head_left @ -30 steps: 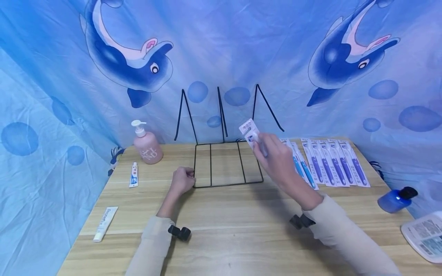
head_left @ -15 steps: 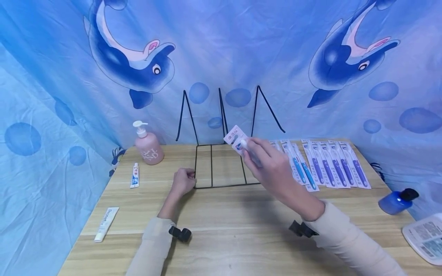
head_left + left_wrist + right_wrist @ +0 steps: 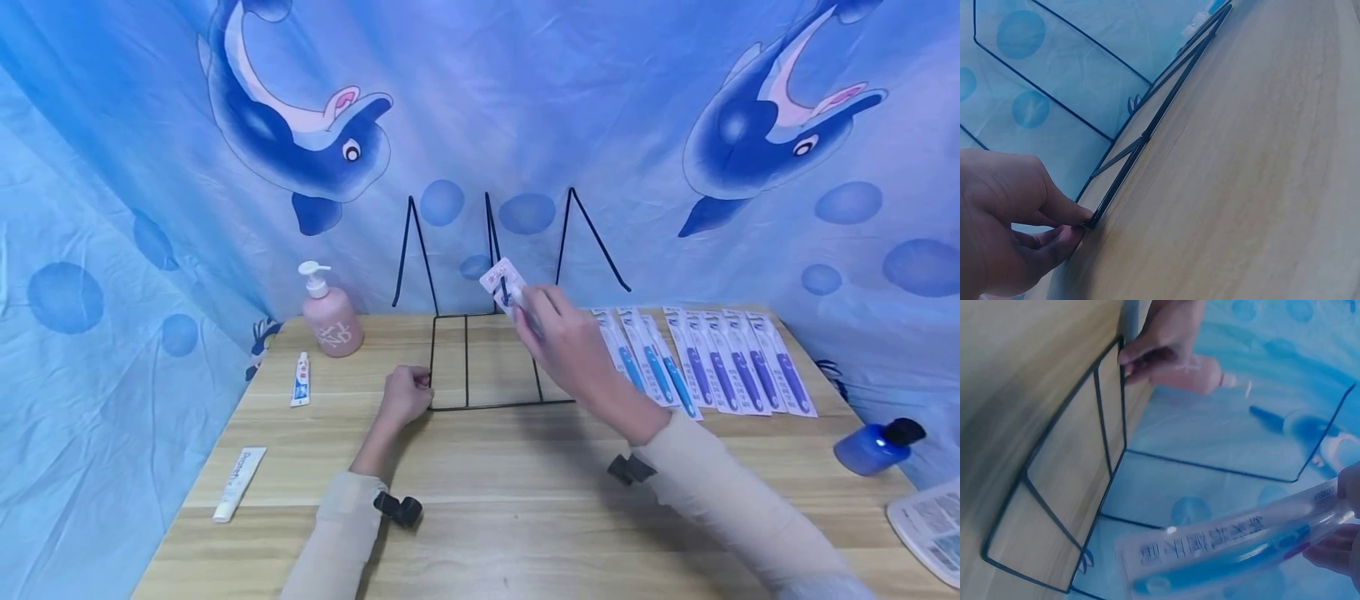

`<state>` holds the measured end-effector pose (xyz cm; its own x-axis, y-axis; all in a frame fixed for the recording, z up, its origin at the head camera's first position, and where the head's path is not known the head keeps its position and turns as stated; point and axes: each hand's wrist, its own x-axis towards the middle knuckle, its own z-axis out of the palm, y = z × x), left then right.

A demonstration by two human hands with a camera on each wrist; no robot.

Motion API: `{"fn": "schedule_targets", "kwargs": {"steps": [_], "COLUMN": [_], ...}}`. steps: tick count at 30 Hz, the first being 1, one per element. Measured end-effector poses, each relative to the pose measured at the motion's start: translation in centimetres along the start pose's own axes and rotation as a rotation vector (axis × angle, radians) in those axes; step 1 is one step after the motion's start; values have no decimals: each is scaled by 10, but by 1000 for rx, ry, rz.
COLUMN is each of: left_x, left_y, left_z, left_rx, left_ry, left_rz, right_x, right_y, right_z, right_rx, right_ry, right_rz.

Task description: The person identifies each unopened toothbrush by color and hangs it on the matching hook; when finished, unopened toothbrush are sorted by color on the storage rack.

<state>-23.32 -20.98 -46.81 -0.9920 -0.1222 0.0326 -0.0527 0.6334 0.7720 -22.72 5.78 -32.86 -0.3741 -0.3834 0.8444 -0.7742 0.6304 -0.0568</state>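
The white tube reads "Protefix"; the pink bottle shows "ND".

white container: edge-cut | rack: right side partly behind right grip

Booth: dolphin curtain, wooden table

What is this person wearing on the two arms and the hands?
The left sleeve and the right sleeve are long and pale beige. The left wrist device and the right wrist device are small and black. The left hand and the right hand have no gloves.
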Motion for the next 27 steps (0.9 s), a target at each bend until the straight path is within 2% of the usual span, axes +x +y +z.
{"fn": "schedule_targets", "kwargs": {"steps": [6, 13, 23, 27], "left_x": [0, 0, 1, 1], "left_y": [-1, -2, 0, -1], "left_z": [-2, 2, 3, 2], "left_rx": [-4, -15, -18, -14], "left_ry": [2, 20, 13, 23], "left_rz": [-1, 20, 12, 19], "right_x": [21, 48, 74, 80], "right_y": [16, 37, 53, 58], "right_z": [33, 68, 97, 104], "right_rx": [65, 110, 170, 198], "right_ry": [-55, -37, -10, -9], "right_rz": [139, 276, 419, 449]}}
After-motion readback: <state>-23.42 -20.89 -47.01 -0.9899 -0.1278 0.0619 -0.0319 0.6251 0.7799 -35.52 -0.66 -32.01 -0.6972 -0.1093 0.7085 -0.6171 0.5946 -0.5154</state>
